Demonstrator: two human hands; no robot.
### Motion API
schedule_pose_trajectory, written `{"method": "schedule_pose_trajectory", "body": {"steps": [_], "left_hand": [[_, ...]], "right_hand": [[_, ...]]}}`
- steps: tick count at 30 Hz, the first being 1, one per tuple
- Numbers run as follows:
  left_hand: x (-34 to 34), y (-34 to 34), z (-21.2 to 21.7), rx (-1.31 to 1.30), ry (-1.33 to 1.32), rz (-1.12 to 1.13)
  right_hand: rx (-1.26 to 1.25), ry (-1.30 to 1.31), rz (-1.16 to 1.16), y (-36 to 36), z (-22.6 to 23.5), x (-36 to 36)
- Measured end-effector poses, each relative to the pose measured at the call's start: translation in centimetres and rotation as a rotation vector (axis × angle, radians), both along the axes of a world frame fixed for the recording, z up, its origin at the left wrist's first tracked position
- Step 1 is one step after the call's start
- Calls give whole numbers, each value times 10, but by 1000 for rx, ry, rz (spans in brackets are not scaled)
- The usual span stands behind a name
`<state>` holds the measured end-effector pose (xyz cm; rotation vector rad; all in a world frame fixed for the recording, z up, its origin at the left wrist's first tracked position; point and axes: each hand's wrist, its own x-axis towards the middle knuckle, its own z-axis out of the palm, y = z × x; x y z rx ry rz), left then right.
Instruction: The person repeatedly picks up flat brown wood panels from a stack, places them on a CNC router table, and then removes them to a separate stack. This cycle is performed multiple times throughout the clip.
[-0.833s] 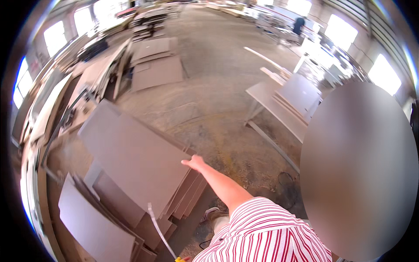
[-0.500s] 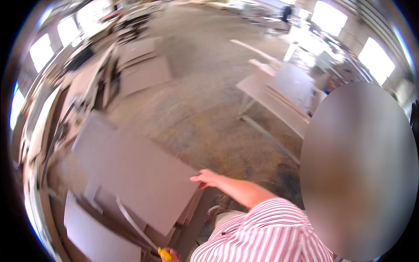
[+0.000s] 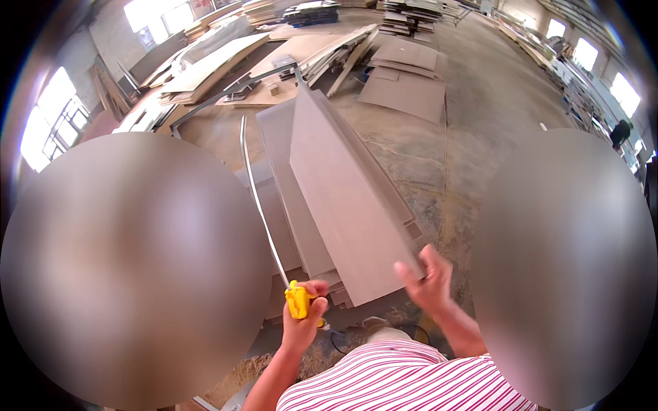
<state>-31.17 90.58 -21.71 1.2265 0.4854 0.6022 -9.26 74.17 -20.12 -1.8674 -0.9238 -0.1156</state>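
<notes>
On the stack of boards point(image 3: 298, 219) lies a brown panel point(image 3: 349, 212), the right hand point(image 3: 432, 284) at its near right corner, grip too blurred to tell. The left hand point(image 3: 305, 325) clasps a yellow tape measure point(image 3: 297, 300), blade point(image 3: 259, 207) out along the stack's left edge; held steady, it should resist buckling.

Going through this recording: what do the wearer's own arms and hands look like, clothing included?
Both the left hand and the right hand are ungloved, with no watch or bracelet visible. The forearms are uncovered where they show. The striped shirt is white with pinkish-red lines; its cuffs cannot be made out.
</notes>
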Motion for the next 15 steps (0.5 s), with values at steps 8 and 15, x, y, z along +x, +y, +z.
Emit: {"method": "schedule_pose_trajectory", "body": {"steps": [8, 15], "left_hand": [[-39, 0, 30, -271, -16, 244], [-110, 19, 5, -341, -41, 431]], "right_hand": [[-450, 244, 563, 31, -144, -38], [-331, 1452, 622, 79, -281, -44]]}}
